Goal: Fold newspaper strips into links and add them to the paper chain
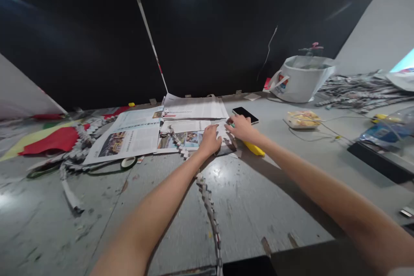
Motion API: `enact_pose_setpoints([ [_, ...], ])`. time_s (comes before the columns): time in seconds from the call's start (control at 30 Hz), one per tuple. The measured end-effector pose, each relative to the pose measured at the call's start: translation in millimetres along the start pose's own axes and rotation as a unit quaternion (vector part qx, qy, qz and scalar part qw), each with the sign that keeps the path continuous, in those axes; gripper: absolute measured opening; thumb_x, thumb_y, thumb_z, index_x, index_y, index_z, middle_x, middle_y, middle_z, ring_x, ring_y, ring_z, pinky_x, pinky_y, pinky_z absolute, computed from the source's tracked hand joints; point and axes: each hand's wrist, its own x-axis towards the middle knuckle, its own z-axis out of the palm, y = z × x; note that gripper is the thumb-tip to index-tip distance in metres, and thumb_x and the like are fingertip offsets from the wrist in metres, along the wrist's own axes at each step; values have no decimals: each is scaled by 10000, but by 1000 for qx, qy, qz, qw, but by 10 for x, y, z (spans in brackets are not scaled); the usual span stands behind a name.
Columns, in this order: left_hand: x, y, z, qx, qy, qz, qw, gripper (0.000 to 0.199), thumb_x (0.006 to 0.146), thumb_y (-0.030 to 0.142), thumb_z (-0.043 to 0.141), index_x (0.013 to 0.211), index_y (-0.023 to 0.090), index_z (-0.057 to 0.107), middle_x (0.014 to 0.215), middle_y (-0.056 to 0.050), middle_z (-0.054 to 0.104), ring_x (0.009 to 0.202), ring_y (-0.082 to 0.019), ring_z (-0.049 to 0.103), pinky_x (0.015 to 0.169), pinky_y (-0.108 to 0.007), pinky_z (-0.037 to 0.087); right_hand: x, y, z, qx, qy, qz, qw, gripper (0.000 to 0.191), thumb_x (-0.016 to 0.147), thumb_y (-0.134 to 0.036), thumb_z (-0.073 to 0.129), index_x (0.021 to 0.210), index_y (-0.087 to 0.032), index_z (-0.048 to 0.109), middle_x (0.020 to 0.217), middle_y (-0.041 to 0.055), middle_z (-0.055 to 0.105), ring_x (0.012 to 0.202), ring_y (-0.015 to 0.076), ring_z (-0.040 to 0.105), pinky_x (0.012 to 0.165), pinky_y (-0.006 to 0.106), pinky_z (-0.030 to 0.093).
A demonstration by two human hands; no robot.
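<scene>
Black panel [220, 30] stands behind a grey tabletop [181, 207]. Newspapers [194, 108] lie near its far edge, centre. Both hands, left [211, 139] and right [242, 127], rest on them, just apart; grip undetermined. Braided strip [210, 207] passes beneath the left forearm. Phone [246, 114] lies beside the right hand.

Craft workspace, newspaper-strewn grey tabletop [239, 198]

Matt paper newspaper [127, 133]; smooth, glossy phone screen [245, 114]
</scene>
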Motion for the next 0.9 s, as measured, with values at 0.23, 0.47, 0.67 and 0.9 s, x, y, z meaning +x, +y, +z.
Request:
enact_pose_setpoints([
  [0.23,-11,50,-39,33,-10,-31,999,587,952,250,692,1527,196,586,1424,-154,725,1433,-346,585,1240,-504,446,-658,-172,317,-100,21,51,993,709,1022,-748,525,1308,-140,749,1427,318,602,1373,528,482,1099,660,400],
  [0.47,-36,74,-69,38,4,-69,997,580,930,297,730,1495,216,628,1356,-145,741,1361,-364,611,1165,-504,478,-713,-121,271,-70,10,37,997,523,1005,-691,598,1008,-225,834,1369,262,632,1328,516,503,1060,687,431],
  [0.67,-19,52,-101,9,9,-58,998,213,998,350,719,1154,221,787,1268,-129,751,1315,-342,628,1160,-487,469,-716,-17,233,11,39,28,999,316,992,-525,682,903,-248,804,1295,205,712,1281,471,559,1029,628,447],
  [0.9,57,-85,-54,-149,66,-57,985,109,1004,277,726,964,182,759,1027,-110,787,1026,-274,698,961,-390,520,-609,147,208,205,128,65,968,163,961,-393,713,925,-234,709,1003,124,816,1023,364,736,1027,575,451],
])
